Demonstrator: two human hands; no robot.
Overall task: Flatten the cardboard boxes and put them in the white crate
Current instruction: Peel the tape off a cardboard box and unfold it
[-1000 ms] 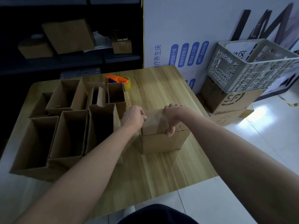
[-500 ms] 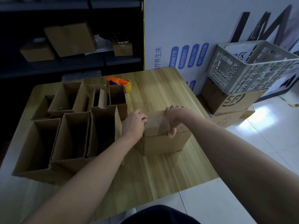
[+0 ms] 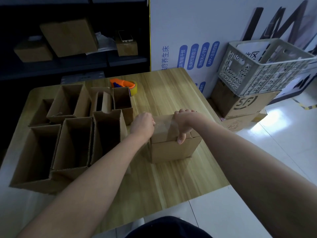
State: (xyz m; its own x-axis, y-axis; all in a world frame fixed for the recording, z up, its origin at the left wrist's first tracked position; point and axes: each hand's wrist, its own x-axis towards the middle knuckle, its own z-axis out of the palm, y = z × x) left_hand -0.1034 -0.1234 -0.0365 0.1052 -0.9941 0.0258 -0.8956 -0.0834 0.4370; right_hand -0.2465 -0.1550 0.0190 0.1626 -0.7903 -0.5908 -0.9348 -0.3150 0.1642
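I am holding the taped box (image 3: 173, 145) on the table (image 3: 171, 93) between both hands, left fingers (image 3: 151, 121) curled at its left top edge, right fingers (image 3: 181, 139) gripping its top, the crate (image 3: 267, 66) lying far right.

View: single head camera, wide-angle.
Position: above the near edge of the table (image 3: 171, 177), at the person's head.
Facing: forward and down, with a slight lean.
Nearness: close to both forearms; the box (image 3: 173, 148) sits at arm's reach, mid-frame.
Left field: open boxes (image 3: 72, 143), dark shelf (image 3: 73, 64) behind.
Right field: wall, crate (image 3: 264, 66), floor.
Bottom edge: the person's dark clothing.
Distortion: straight lines bow toward the frame edges.
Shared coverage: not applicable, one view only.
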